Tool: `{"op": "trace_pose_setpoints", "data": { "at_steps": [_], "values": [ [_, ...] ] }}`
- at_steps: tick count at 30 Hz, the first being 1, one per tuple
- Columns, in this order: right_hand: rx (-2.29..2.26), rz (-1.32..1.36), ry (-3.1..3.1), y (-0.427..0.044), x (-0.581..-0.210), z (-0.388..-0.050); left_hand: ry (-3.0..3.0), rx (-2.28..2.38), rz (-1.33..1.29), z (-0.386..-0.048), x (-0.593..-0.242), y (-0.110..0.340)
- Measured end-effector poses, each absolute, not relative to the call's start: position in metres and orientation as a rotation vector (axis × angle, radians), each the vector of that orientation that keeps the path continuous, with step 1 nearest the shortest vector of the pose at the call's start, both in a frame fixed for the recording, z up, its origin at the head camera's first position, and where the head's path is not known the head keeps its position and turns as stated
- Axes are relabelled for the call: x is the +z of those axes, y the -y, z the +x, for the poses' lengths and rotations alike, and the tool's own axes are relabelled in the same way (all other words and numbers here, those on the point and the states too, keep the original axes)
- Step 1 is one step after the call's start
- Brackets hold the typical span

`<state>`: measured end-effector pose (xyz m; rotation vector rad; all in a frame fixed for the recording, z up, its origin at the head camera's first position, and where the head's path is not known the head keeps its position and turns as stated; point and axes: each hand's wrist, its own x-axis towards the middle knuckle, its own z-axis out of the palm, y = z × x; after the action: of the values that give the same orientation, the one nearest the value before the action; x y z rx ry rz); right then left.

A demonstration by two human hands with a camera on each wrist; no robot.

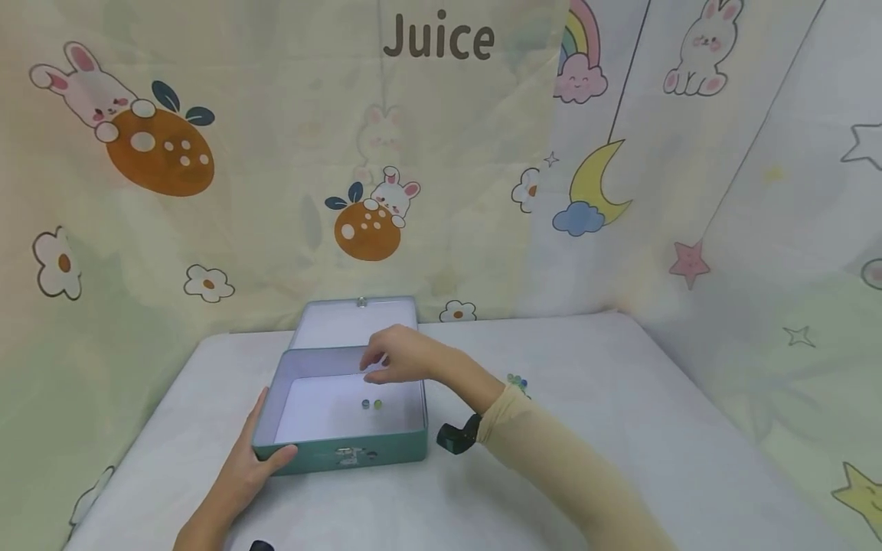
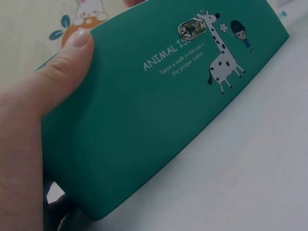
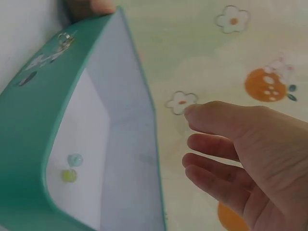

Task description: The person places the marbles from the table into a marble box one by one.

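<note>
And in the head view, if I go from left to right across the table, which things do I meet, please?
Left hand → bluish marble inside the green box → yellow-green marble beside it → black wrist device → small group of marbles outside the box.

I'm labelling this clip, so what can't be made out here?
Head: the count of marbles outside the green box, partly hidden by the right sleeve.
Head: most fingers of the left hand, behind that box.
Head: black object, cut off by the bottom edge.
Left wrist: lettering's end, covered by the latch.
</note>
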<state>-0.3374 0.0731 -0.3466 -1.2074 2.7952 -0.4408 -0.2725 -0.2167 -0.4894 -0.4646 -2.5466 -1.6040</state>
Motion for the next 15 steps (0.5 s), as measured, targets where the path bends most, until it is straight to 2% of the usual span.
{"op": "trace_pose_setpoints", "data": {
  "at_steps": [8, 15],
  "values": [
    [-0.725, -1.014, -2.918, -0.130, -0.349, -0.318, 2.555, -1.616, -0.454, -0.272, -0.492, 0.216],
    [-0.957, -0.878, -2.987, -0.180, -0.364, -0.316, 2.549, -1.606, -0.447, -0.273, -0.493, 0.219]
  ]
}}
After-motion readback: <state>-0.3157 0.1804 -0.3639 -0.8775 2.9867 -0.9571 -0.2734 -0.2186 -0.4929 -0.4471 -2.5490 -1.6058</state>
